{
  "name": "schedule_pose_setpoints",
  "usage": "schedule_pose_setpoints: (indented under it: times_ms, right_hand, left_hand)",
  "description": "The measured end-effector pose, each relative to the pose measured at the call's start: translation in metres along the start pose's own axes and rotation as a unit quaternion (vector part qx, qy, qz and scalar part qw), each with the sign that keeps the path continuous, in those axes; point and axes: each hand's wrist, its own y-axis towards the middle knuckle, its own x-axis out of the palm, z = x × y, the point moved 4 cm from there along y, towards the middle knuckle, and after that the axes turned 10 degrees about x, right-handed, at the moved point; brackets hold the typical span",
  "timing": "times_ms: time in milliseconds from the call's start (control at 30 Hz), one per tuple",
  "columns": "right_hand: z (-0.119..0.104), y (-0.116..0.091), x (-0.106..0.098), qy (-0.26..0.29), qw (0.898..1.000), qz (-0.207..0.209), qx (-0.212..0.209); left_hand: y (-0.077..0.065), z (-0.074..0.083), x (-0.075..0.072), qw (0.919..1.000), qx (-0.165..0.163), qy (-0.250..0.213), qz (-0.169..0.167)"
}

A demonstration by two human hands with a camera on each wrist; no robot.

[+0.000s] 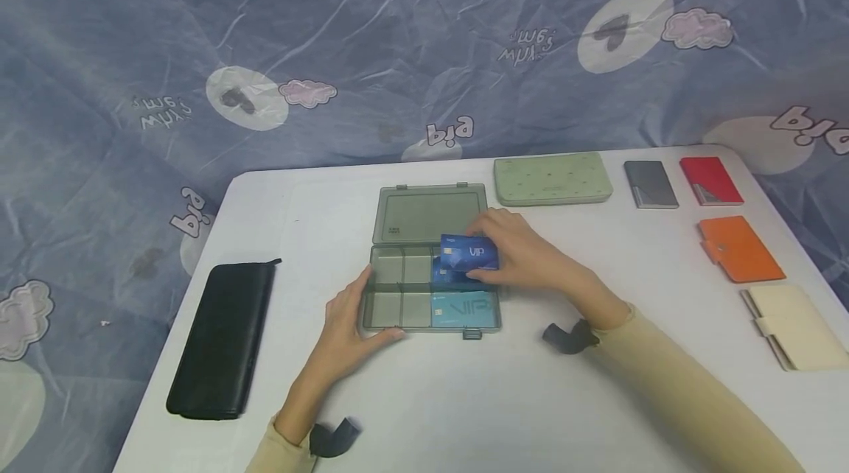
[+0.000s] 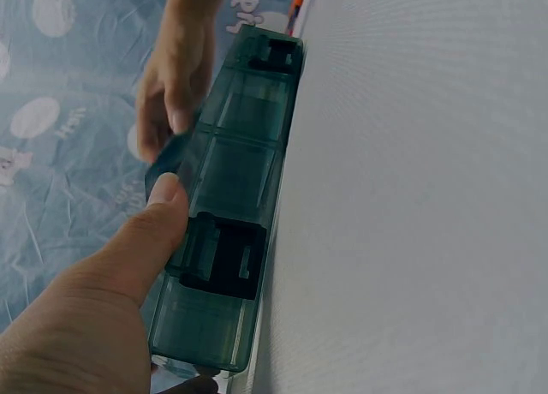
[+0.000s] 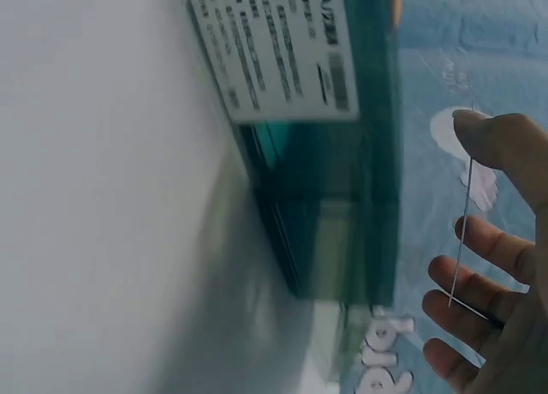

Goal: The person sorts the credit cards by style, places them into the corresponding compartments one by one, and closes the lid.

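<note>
A translucent green compartment box [image 1: 416, 267] lies with its lid [image 1: 434, 214] folded back on the white table. My left hand [image 1: 345, 322] grips the box's front left corner, thumb at the front wall and fingers along the left side. Between thumb and fingers, my right hand [image 1: 524, 252] holds a blue VIP card [image 1: 458, 252] over the back right compartment. Another blue card [image 1: 446, 278] lies below it, partly hidden. In the front right compartment is a light blue VIP card [image 1: 464, 311]. The right wrist view shows the held card [image 3: 463, 227] edge-on, above the box wall.
Left of the box lies a black zip wallet [image 1: 222, 340]. Behind, to the right, is a green case [image 1: 553, 178]. Farther right are a grey card holder [image 1: 651, 184], a red one [image 1: 712, 180], an orange one [image 1: 743, 248] and a cream one [image 1: 799, 326]. A patterned cloth [image 1: 371, 38] hangs behind.
</note>
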Motion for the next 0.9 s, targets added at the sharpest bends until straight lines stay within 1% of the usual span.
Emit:
schedule_pose_setpoints:
  times_ms: [133,233,333,567,800,900]
  right_hand:
    - [-0.006,0.015,0.020,0.000,1.000,-0.020,-0.012]
    - [-0.007,0.018,0.031,0.001,0.999,-0.030,-0.009]
    - [-0.006,0.019,0.036,0.009,0.999,-0.031,-0.003]
    - [0.001,0.013,0.035,-0.002,1.000,-0.019,0.005]
    - [0.003,0.006,0.029,-0.046,0.999,-0.002,-0.005]
    - [0.004,0.001,0.028,-0.056,0.998,0.003,-0.009]
  left_hand:
    - [0.000,-0.002,0.001,1.0000,-0.002,-0.001,-0.006]
    - [0.000,-0.002,0.001,1.0000,-0.002,-0.001,-0.009]
    - [0.001,-0.002,-0.001,1.0000,-0.002,-0.003,-0.005]
    - [0.001,-0.003,-0.001,1.0000,0.000,-0.002,-0.004]
    - [0.001,-0.003,0.000,1.0000,-0.004,-0.006,-0.001]
    - [0.001,-0.003,0.000,1.0000,-0.005,-0.006,-0.004]
